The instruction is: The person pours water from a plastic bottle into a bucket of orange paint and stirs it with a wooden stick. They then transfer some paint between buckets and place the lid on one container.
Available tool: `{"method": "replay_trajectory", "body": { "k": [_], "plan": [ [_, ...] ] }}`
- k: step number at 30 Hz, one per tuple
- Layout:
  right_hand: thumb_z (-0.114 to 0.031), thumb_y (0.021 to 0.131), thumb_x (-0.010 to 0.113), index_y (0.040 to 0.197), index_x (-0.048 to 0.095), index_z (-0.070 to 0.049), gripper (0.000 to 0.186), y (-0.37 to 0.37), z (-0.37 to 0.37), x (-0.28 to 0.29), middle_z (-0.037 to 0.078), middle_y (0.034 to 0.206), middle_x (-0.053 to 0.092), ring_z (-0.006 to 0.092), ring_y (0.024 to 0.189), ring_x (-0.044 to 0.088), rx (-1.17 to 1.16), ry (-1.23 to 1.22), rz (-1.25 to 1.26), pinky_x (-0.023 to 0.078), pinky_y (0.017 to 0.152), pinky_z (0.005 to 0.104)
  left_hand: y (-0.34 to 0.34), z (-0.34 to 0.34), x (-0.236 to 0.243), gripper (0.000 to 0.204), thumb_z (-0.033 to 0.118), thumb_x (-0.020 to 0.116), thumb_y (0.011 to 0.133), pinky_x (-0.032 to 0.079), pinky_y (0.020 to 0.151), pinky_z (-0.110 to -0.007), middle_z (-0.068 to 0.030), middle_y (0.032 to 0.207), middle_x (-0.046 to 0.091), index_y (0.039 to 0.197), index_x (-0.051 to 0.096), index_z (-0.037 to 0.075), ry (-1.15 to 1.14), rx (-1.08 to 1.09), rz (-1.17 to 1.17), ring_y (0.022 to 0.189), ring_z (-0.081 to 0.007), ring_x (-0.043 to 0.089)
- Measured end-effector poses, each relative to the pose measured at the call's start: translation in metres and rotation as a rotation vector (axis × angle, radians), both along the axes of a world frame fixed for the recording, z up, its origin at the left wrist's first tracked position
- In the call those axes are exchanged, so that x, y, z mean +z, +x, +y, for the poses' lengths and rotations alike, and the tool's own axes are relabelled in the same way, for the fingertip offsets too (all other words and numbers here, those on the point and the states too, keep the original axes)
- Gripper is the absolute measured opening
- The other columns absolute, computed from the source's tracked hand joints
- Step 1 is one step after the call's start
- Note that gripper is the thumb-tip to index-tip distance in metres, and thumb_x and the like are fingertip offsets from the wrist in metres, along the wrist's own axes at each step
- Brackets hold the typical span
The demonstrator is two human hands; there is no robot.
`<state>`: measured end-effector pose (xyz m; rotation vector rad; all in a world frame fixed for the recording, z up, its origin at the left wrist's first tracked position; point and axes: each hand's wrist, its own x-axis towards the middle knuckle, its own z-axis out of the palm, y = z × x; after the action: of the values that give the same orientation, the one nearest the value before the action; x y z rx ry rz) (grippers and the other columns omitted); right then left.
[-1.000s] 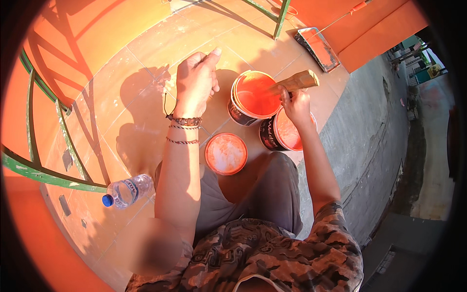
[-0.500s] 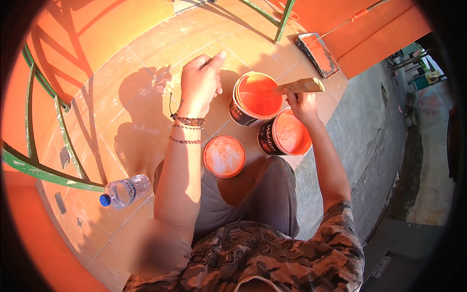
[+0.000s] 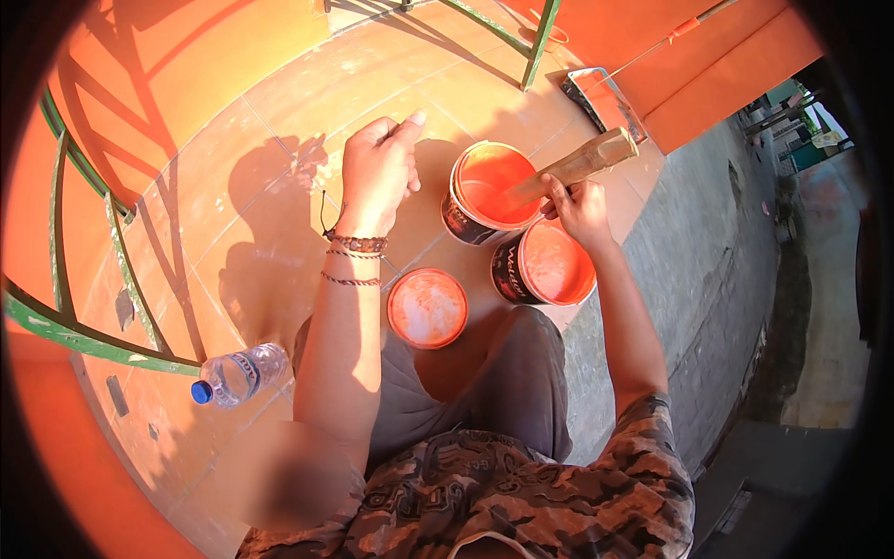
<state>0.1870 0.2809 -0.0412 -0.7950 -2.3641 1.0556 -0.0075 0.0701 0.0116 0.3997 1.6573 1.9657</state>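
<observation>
My right hand [image 3: 579, 211] grips a flat wooden stick [image 3: 589, 158] near its middle. The stick slants, and its lower end dips into the orange paint of an upright paint bucket [image 3: 466, 222]. Against that bucket, on the near side, stands a second paint bucket [image 3: 510, 270] with orange inside. My left hand [image 3: 380, 168], with bracelets at the wrist, hovers left of the buckets with its fingers curled and thumb out; nothing shows in it. A round orange-rimmed lid [image 3: 427, 308], smeared whitish in the middle, lies on the tiles before my knees.
A clear water bottle [image 3: 244, 374] with a blue cap lies at the left beside green metal railing [image 3: 102, 341]. At the far right a paint tray [image 3: 605, 101] rests by the orange wall [image 3: 717, 70], with a roller pole above it. Grey concrete [image 3: 670, 279] borders the tiles.
The stick now tilts more steeply, its upper end higher and farther right. My right hand has turned with it and dropped slightly. The left hand has shifted a little down and left.
</observation>
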Motion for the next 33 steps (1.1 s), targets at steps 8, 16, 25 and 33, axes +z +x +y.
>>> {"method": "replay_trajectory", "body": {
  "k": [8, 16, 25, 33],
  "plan": [
    [-0.030, 0.095, 0.060, 0.093, 0.064, 0.009, 0.039, -0.001, 0.019, -0.006, 0.014, 0.063, 0.067, 0.0184, 0.056, 0.068, -0.096, 0.202, -0.060, 0.055, 0.051, 0.0294, 0.001, 0.000, 0.003, 0.038, 0.029, 0.066, 0.090, 0.032, 0.036, -0.023, 0.0020, 0.051, 0.044, 0.065, 0.047, 0.009, -0.008, -0.007, -0.011, 0.039, -0.0073, 0.043],
    [-0.025, 0.093, 0.063, 0.093, 0.063, 0.010, 0.035, 0.024, 0.017, -0.001, 0.017, 0.075, 0.065, 0.0234, 0.058, 0.067, -0.328, -0.372, 0.333, 0.056, 0.049, 0.0325, -0.001, -0.001, 0.002, 0.036, 0.028, 0.066, 0.091, 0.032, 0.038, -0.023, 0.0011, 0.050, 0.046, 0.066, 0.049, 0.009, -0.007, 0.005, 0.006, 0.039, -0.0077, 0.045],
    [-0.017, 0.094, 0.059, 0.100, 0.058, 0.002, 0.020, 0.113, 0.030, -0.040, 0.011, 0.077, 0.060, 0.0195, 0.061, 0.063, -0.662, -0.714, 0.597, 0.055, 0.051, 0.0296, -0.006, -0.006, 0.005, 0.033, 0.031, 0.065, 0.091, 0.034, 0.039, -0.023, 0.0009, 0.051, 0.045, 0.072, 0.051, 0.008, 0.052, 0.118, -0.051, 0.040, -0.0096, 0.046],
    [-0.009, 0.095, 0.047, 0.092, 0.053, 0.003, 0.014, 0.147, 0.028, -0.068, 0.009, 0.073, 0.060, 0.0145, 0.058, 0.059, -0.711, -1.114, 0.774, 0.052, 0.047, 0.0204, -0.003, -0.012, 0.009, 0.034, 0.032, 0.066, 0.090, 0.037, 0.044, -0.026, 0.0001, 0.052, 0.044, 0.074, 0.046, 0.010, 0.087, 0.121, -0.052, 0.044, -0.0127, 0.049]
  ]
}}
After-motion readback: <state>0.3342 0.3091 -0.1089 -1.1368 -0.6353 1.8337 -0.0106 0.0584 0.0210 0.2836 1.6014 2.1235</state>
